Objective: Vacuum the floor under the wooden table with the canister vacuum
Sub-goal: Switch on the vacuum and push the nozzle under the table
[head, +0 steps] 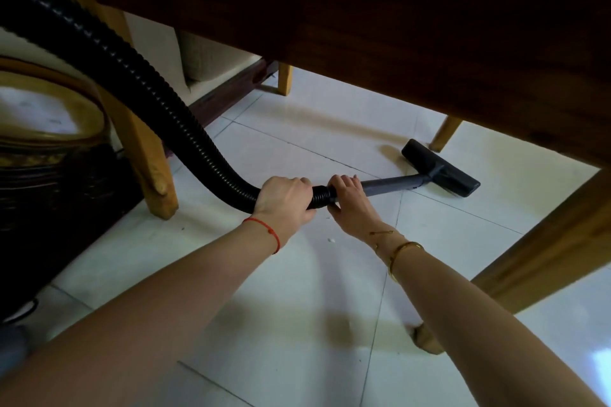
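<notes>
Head view: left hand (284, 198) grips the black ribbed hose (139, 76) near its end. Right hand (347, 200) grips the joint where the hose meets the grey wand (393, 182). Floor nozzle (439, 167) rests on the white tile floor (297, 307) beneath the wooden table (396, 26), near a table leg (444, 134).

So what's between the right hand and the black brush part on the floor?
In the head view, only the grey wand runs from the right hand to the floor nozzle, over bare white tile.
</notes>
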### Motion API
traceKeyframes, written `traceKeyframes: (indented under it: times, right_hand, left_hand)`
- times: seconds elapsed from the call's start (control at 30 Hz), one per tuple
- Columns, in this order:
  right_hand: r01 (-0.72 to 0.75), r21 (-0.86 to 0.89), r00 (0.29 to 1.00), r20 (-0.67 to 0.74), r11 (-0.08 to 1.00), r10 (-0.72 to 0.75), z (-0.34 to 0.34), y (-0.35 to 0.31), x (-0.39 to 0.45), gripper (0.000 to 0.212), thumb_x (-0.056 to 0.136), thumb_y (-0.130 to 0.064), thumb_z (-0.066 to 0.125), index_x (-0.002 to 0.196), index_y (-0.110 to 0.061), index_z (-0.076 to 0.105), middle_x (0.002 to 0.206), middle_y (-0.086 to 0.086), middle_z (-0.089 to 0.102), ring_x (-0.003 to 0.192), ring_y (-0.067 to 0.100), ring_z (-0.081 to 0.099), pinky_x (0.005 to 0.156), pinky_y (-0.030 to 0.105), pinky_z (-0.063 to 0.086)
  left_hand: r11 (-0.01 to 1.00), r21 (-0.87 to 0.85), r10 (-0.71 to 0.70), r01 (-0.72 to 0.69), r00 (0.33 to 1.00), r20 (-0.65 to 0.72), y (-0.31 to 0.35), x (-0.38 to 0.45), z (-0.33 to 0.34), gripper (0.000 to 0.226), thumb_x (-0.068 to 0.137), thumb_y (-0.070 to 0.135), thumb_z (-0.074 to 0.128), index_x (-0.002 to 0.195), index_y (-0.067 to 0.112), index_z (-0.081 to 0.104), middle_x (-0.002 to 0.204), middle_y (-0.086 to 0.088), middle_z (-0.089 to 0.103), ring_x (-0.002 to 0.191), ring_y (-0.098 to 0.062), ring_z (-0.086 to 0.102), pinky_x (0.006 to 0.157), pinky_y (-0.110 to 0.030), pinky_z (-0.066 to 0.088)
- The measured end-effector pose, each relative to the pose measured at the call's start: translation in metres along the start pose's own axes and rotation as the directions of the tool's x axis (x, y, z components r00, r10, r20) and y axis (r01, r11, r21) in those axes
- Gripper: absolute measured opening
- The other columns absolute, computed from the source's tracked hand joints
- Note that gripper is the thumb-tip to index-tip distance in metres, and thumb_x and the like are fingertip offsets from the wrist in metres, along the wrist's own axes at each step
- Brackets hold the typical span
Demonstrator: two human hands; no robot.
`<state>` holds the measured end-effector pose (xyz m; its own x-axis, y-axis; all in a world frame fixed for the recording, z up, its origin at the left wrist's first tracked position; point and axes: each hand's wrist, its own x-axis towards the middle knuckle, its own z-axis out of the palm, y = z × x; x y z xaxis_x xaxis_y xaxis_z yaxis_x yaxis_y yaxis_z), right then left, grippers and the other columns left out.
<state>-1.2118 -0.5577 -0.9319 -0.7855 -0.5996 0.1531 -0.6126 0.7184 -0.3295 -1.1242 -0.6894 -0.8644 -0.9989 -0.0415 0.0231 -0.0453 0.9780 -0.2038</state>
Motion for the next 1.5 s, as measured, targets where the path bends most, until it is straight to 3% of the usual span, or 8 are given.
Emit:
traceKeyframes:
  times: [0.17,0.37,0.7,0.83,0.93,1.1,1.33,1.5]
  right_hand:
    - [0.060,0.062,0.998,-0.023,0.996,-0.059,0.006,-0.036,0.002,0.017,0.086,-0.007,0.055,0.101,-0.003,0.049,0.101,0.011,0.052,0.091,0.016,0.030,0.099,0.035,0.029]
    - [0.156,0.126,0.987,0.005,0.980,-0.158,0.019,-0.098,0.007,0.018,0.084,-0.010,0.055,0.100,-0.006,0.049,0.099,0.010,0.052,0.094,0.022,0.037,0.080,0.032,0.035]
    - [0.348,0.216,0.933,0.014,0.912,-0.359,0.028,-0.192,0.011,0.014,0.081,-0.010,0.062,0.090,-0.008,0.051,0.086,0.006,0.051,0.082,0.022,0.041,0.072,0.027,0.027]
    - [0.343,0.211,0.934,0.028,0.915,-0.356,0.025,-0.205,0.013,0.021,0.081,-0.013,0.062,0.083,-0.018,0.042,0.083,0.003,0.049,0.082,0.025,0.044,0.082,0.038,0.039]
    - [0.312,0.088,0.949,0.011,0.946,-0.314,0.024,-0.197,0.018,0.017,0.080,-0.019,0.064,0.084,-0.016,0.048,0.085,0.007,0.056,0.090,0.028,0.047,0.093,0.040,0.038]
    - [0.213,0.033,0.976,0.026,0.976,-0.214,0.021,-0.164,0.036,0.018,0.081,-0.016,0.064,0.094,-0.006,0.057,0.098,0.012,0.059,0.099,0.030,0.050,0.071,0.029,0.036]
    - [0.137,0.042,0.989,0.058,0.990,-0.140,0.018,-0.081,0.071,0.018,0.081,-0.013,0.063,0.096,-0.005,0.056,0.102,0.013,0.057,0.101,0.031,0.048,0.076,0.036,0.044]
    - [0.135,0.016,0.988,0.071,0.991,-0.135,0.013,-0.029,0.089,0.017,0.082,-0.010,0.066,0.097,-0.007,0.058,0.103,0.010,0.057,0.101,0.027,0.047,0.074,0.029,0.035]
  left_hand:
    - [0.999,0.027,-0.024,0.025,0.999,-0.036,-0.028,-0.028,-0.006,0.031,0.094,0.040,0.047,0.107,0.012,0.052,0.098,-0.001,0.065,0.086,-0.020,0.065,0.063,-0.028,0.035]
    - [0.993,0.084,-0.088,0.089,0.996,-0.010,-0.072,-0.075,-0.016,0.031,0.095,0.038,0.046,0.111,0.012,0.052,0.102,-0.002,0.064,0.089,-0.020,0.065,0.065,-0.029,0.035]
    - [0.977,0.142,-0.161,0.158,0.987,0.010,-0.135,-0.148,-0.037,0.034,0.095,0.043,0.046,0.112,0.015,0.054,0.105,-0.001,0.063,0.093,-0.020,0.064,0.064,-0.028,0.036]
    - [0.974,0.151,-0.177,0.171,0.984,0.023,-0.142,-0.151,-0.041,0.036,0.095,0.043,0.046,0.114,0.014,0.054,0.107,-0.002,0.063,0.095,-0.020,0.063,0.065,-0.028,0.035]
    - [0.972,0.151,-0.187,0.181,0.982,0.024,-0.137,-0.141,-0.038,0.035,0.096,0.042,0.046,0.114,0.013,0.054,0.106,-0.002,0.063,0.094,-0.019,0.064,0.065,-0.028,0.035]
    - [0.973,0.104,-0.208,0.205,0.978,0.019,-0.115,-0.101,-0.029,0.031,0.096,0.039,0.047,0.113,0.015,0.056,0.104,0.000,0.063,0.095,-0.018,0.063,0.066,-0.028,0.038]
    - [0.976,0.005,-0.216,0.216,0.976,-0.002,-0.070,-0.022,-0.008,0.028,0.094,0.036,0.050,0.111,0.015,0.057,0.104,0.001,0.064,0.095,-0.017,0.064,0.064,-0.027,0.036]
    - [0.975,-0.064,-0.216,0.215,0.976,-0.012,-0.041,0.021,0.006,0.026,0.096,0.034,0.049,0.109,0.013,0.056,0.102,0.001,0.063,0.093,-0.018,0.064,0.063,-0.026,0.033]
